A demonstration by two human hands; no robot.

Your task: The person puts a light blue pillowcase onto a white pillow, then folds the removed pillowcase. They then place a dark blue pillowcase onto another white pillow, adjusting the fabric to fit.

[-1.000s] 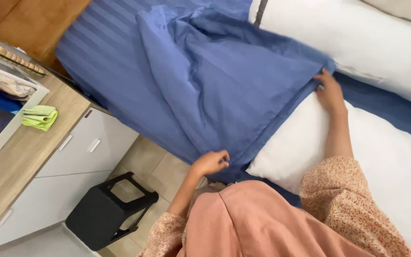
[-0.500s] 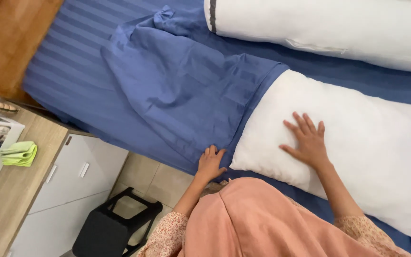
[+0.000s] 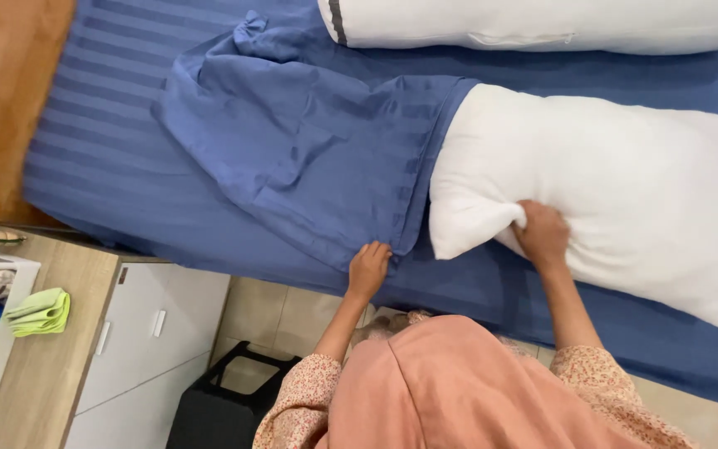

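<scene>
A white pillow (image 3: 617, 191) lies on a bed with a blue striped sheet (image 3: 126, 108). My right hand (image 3: 542, 235) grips the pillow's near left corner, bunching the fabric. A loose blue pillowcase (image 3: 309, 141) is spread to the left of the pillow, its open end facing it. My left hand (image 3: 369, 268) pinches the near edge of that pillowcase at its opening. A long white bolster (image 3: 542, 25) lies along the far side of the bed.
A wooden-topped white cabinet (image 3: 126, 333) stands at the lower left with a folded green cloth (image 3: 41, 312) on it. A black stool (image 3: 226, 399) sits on the tiled floor beside the bed. Brown floor (image 3: 2, 100) shows at far left.
My right hand went from lying flat on the pillow to gripping its near left corner. My left hand stayed at the pillowcase edge. The view shifted right.
</scene>
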